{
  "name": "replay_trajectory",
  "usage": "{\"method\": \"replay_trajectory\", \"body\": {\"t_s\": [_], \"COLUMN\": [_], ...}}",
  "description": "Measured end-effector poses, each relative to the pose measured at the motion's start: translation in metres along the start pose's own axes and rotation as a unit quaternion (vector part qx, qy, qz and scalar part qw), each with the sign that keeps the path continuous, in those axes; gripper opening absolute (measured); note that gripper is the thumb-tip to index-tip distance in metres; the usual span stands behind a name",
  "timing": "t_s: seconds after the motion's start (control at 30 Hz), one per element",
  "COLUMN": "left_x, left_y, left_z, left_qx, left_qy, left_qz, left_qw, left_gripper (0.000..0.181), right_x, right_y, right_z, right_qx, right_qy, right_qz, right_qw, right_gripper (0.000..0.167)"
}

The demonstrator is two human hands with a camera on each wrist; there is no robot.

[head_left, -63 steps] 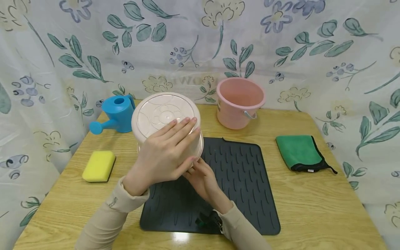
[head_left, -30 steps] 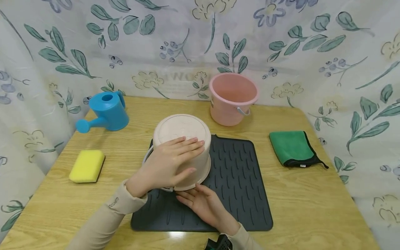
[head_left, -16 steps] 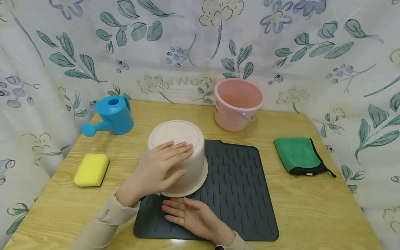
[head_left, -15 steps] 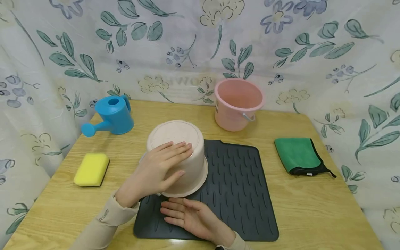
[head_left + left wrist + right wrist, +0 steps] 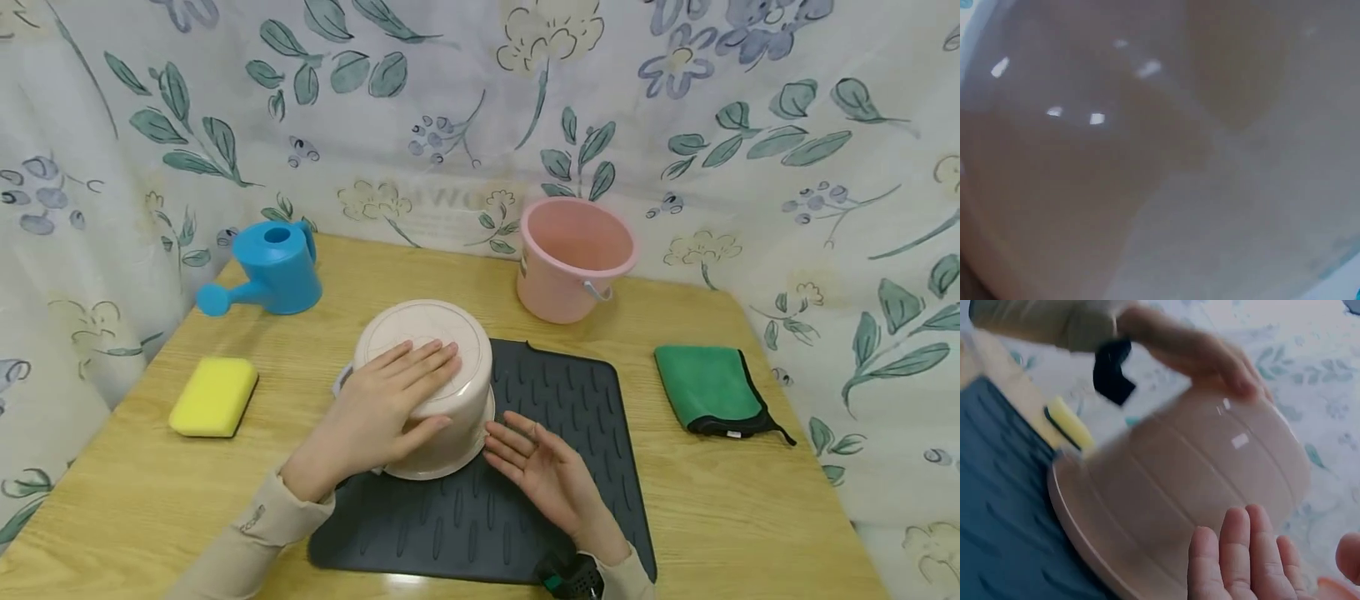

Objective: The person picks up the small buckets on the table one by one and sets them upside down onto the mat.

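A pale pink-beige bucket stands upside down on the black ridged mat, its base facing up. My left hand rests with straight fingers on the base. To the bucket's right, my right hand is open, palm toward its wall, its fingertips close to the rim; whether they touch is unclear. In the right wrist view the fingers stand before the ribbed wall of the bucket. A smooth, blurred surface fills the left wrist view.
A blue watering can stands at the back left, with a yellow sponge in front of it. Behind the mat is a pink bucket with a handle. A folded green cloth lies on the right.
The beige bucket has come down from its raised position onto the mat. My right hand has moved from in front of it to its right side, while my left hand stays on the base.
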State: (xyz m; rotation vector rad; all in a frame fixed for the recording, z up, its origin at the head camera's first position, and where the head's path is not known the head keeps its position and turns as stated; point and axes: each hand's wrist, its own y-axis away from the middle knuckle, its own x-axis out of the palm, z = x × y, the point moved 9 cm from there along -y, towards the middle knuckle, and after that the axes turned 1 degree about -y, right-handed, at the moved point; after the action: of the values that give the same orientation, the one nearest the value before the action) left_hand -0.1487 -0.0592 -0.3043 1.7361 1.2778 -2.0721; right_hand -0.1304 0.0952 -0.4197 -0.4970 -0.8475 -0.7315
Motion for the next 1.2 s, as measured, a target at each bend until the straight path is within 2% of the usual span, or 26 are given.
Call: {"method": "replay_trajectory", "body": {"t_s": [0.1, 0.17, 0.3, 0.4, 0.53, 0.6, 0.7, 0.73, 0.8, 0.87, 0.9, 0.97, 1.03, 1.07, 1.13, 1.2], "left_x": [-0.001, -0.001, 0.001, 0.006, 0.016, 0.024, 0.040, 0.047, 0.063, 0.080, 0.088, 0.104, 0.119, 0.126, 0.140, 0.152], "left_y": [-0.005, -0.011, -0.021, -0.029, -0.042, -0.049, -0.062, -0.067, -0.075, -0.082, -0.084, -0.087, -0.088, -0.088, -0.089, -0.091], "left_z": [-0.004, -0.006, -0.011, -0.018, -0.035, -0.045, -0.058, -0.061, -0.064, -0.063, -0.060, -0.051, -0.041, -0.035, -0.026, -0.019], "left_qx": [-0.012, -0.036, -0.107, -0.137, -0.123, -0.109, -0.096, -0.097, -0.112, -0.137, -0.157, -0.207, -0.260, -0.287, -0.333, -0.367], "left_qy": [-0.003, 0.009, 0.066, 0.108, 0.137, 0.136, 0.124, 0.130, 0.173, 0.238, 0.280, 0.354, 0.417, 0.449, 0.506, 0.547], "left_qz": [0.021, 0.036, 0.053, 0.052, 0.059, 0.076, 0.094, 0.099, 0.106, 0.107, 0.107, 0.098, 0.077, 0.062, 0.024, -0.013], "left_qw": [0.9997, 0.9987, 0.9906, 0.9833, 0.9811, 0.9818, 0.9832, 0.9818, 0.9728, 0.9556, 0.9410, 0.9067, 0.8676, 0.8442, 0.7954, 0.7524], "left_gripper": [0.066, 0.064, 0.070, 0.071, 0.072, 0.074, 0.077, 0.078, 0.078, 0.077, 0.076, 0.073, 0.069, 0.065, 0.059, 0.055], "right_x": [-0.014, -0.023, -0.038, -0.041, -0.040, -0.041, -0.044, -0.046, -0.049, -0.050, -0.051, -0.052, -0.051, -0.052, -0.053, -0.054], "right_y": [0.007, 0.010, 0.012, 0.009, 0.004, 0.000, -0.007, -0.009, -0.014, -0.018, -0.020, -0.023, -0.025, -0.025, -0.025, -0.025], "right_z": [0.013, 0.021, 0.038, 0.052, 0.067, 0.074, 0.086, 0.091, 0.101, 0.112, 0.118, 0.132, 0.148, 0.157, 0.174, 0.190], "right_qx": [-0.020, -0.023, -0.025, -0.035, -0.045, -0.045, -0.043, -0.043, -0.045, -0.049, -0.055, -0.068, -0.091, -0.105, -0.133, -0.156], "right_qy": [0.027, 0.059, 0.103, 0.094, 0.072, 0.072, 0.044, 0.030, -0.003, -0.025, -0.030, -0.013, 0.022, 0.042, 0.090, 0.123], "right_qz": [-0.029, -0.054, -0.095, -0.089, -0.058, -0.058, -0.063, -0.066, -0.075, -0.080, -0.084, -0.098, -0.116, -0.134, -0.174, -0.212], "right_qw": [0.9990, 0.9965, 0.9898, 0.9910, 0.9947, 0.9947, 0.9961, 0.9964, 0.9962, 0.9953, 0.9945, 0.9928, 0.9888, 0.9845, 0.9715, 0.9569], "right_gripper": [0.055, 0.050, 0.045, 0.049, 0.053, 0.052, 0.049, 0.049, 0.048, 0.048, 0.047, 0.046, 0.042, 0.040, 0.035, 0.032]}}
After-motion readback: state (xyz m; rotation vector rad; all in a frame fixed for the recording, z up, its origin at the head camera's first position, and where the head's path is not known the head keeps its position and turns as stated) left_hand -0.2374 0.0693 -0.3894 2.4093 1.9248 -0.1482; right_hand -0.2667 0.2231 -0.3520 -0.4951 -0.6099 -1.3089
